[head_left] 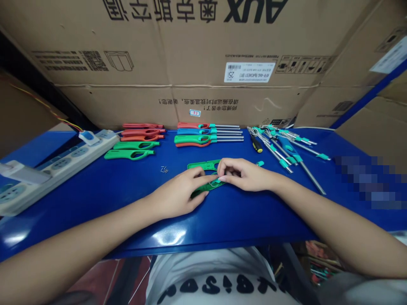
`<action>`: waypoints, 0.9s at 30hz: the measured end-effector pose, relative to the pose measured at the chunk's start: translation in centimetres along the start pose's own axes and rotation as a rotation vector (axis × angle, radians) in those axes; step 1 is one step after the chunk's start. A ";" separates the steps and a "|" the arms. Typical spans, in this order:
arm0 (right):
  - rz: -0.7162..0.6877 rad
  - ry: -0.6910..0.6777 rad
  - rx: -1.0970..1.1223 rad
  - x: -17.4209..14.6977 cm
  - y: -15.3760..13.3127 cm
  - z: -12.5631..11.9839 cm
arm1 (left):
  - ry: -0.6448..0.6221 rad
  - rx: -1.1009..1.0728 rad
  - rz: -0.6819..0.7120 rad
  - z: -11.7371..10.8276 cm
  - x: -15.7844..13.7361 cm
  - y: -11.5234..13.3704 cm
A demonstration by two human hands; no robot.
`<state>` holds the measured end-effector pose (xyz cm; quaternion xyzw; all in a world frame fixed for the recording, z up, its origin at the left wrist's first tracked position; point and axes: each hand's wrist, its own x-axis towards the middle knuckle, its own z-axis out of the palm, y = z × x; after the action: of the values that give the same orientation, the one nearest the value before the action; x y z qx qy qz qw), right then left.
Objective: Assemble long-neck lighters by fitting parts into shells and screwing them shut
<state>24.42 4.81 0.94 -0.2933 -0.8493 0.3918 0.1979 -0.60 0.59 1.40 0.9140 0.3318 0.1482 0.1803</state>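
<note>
My left hand (pixel 178 192) is closed on a green lighter half-shell (pixel 206 186), its thumb along the near edge and its fingers over the top. The fingers of my right hand (pixel 243 173) are pinched together over the right end of that half-shell, at a small teal part (pixel 219 180) with thin wire beside it. Just behind lies a second green half-shell (pixel 201 165), partly covered by my right fingers. A teal tip (pixel 260 163) shows past my right hand; what it joins is hidden. Several small screws (pixel 164 170) lie to the left.
Red and green lighter shells (pixel 133 153) lie at back left, assembled lighters (pixel 203 139) at back centre. Metal lighter tubes (pixel 280 156), a yellow-black screwdriver (pixel 256 145) and a blue-handled screwdriver (pixel 288 146) are at right. A power strip (pixel 68 165) runs along the left; a cardboard box (pixel 190 51) stands behind.
</note>
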 end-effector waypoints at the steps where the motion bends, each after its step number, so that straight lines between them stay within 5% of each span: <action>1: 0.022 -0.004 0.063 0.0 0.1 -0.1 | -0.008 0.008 0.007 0.0 0.0 0.0; 5: 0.038 0.007 0.194 0.1 0.3 -0.3 | -0.044 0.027 0.001 -0.1 0.0 0.1; 16: -0.063 0.001 -0.274 -0.4 -0.5 -0.9 | -0.046 0.043 0.006 -0.1 0.1 0.0; 27: -0.215 -0.040 -0.345 -0.2 0.3 -0.7 | 0.043 0.088 -0.053 0.3 0.2 -0.5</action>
<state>25.04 5.19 1.10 -0.2227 -0.9340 0.2230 0.1684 -0.65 1.04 0.98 0.9086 0.3658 0.1485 0.1367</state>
